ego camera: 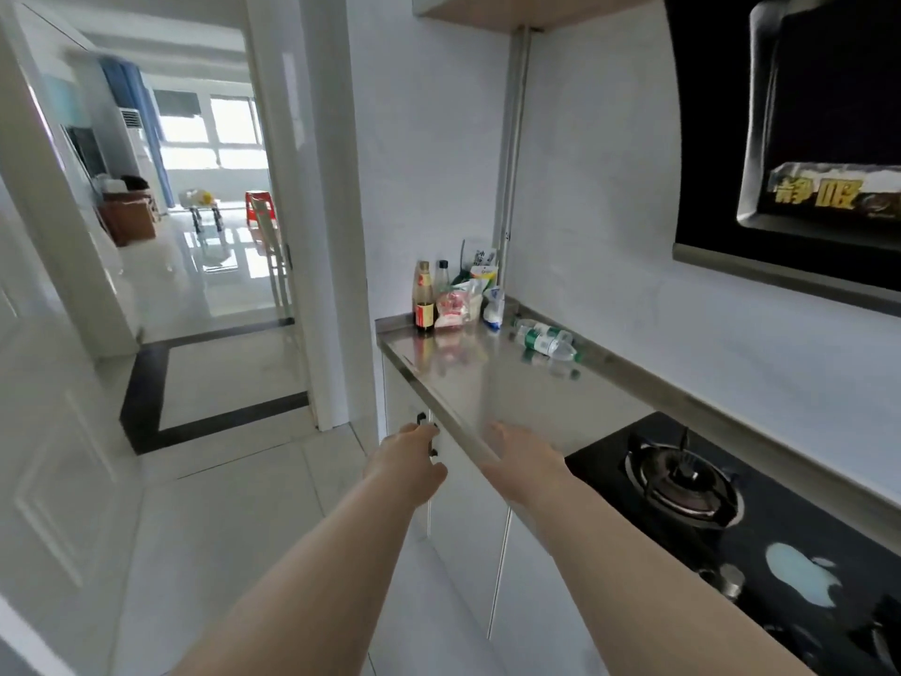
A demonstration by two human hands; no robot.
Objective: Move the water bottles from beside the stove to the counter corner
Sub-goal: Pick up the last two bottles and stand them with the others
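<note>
Two clear water bottles with green labels lie on their sides on the steel counter [487,383], near the back wall. The nearer bottle [548,344] lies in front of the farther bottle [538,329]. My left hand [407,461] hovers in front of the counter's front edge, fingers relaxed and holding nothing. Over the counter's near part, my right hand [519,458] reaches forward with straight fingers, empty. Both hands are well short of the bottles.
A black gas stove [682,480] lies at the right. In the far counter corner stand a sauce bottle [423,297], a clear bottle [442,275] and food packets [463,300]. A range hood [804,139] hangs at upper right. A doorway opens at left.
</note>
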